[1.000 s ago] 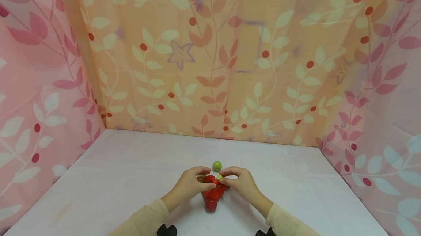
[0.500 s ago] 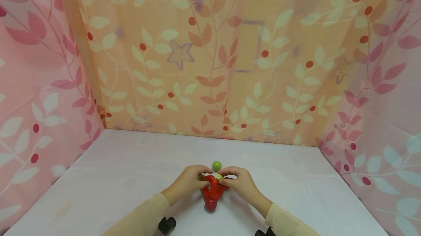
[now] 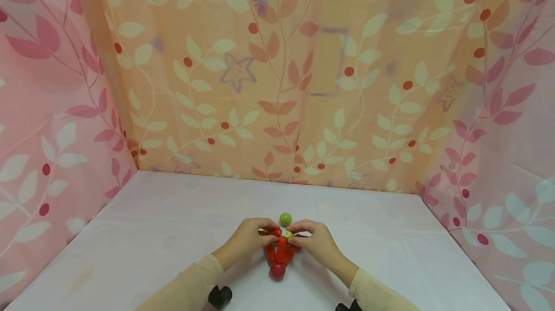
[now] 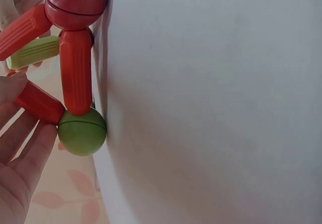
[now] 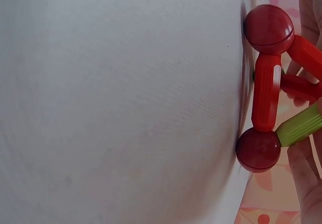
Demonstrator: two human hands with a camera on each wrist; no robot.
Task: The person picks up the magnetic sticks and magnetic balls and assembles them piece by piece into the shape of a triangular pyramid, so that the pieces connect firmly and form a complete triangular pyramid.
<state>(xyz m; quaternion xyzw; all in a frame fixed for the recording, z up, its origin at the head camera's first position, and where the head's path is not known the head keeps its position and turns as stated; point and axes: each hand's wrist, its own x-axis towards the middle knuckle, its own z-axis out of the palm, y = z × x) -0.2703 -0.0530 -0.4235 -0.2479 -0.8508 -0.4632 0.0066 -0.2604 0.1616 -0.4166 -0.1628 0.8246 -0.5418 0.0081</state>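
A frame of ball-and-rod construction pieces stands on the table between both hands. Nearest the body is a dark red ball point(image 3: 278, 271), with several red rods fanning from it. My left hand point(image 3: 249, 236) pinches a red rod point(image 4: 40, 102) that slants up from a green ball point(image 4: 83, 132) at the table. My right hand point(image 3: 320, 241) pinches a light green rod point(image 5: 301, 126), its lower end on a second dark red ball point(image 5: 258, 150). The upper ends of these two rods lean close together in the head view. Whether they touch, I cannot tell.
A bright green ball point(image 3: 285, 219) sits at the far side of the frame, just beyond the fingertips. White cloth covers the table point(image 3: 173, 214). Patterned curtains point(image 3: 277, 84) close off the back and both sides.
The red rod in my left hand has swung inward and up, toward the light green rod. My right hand has stayed almost still, and the nearest red ball has not moved.
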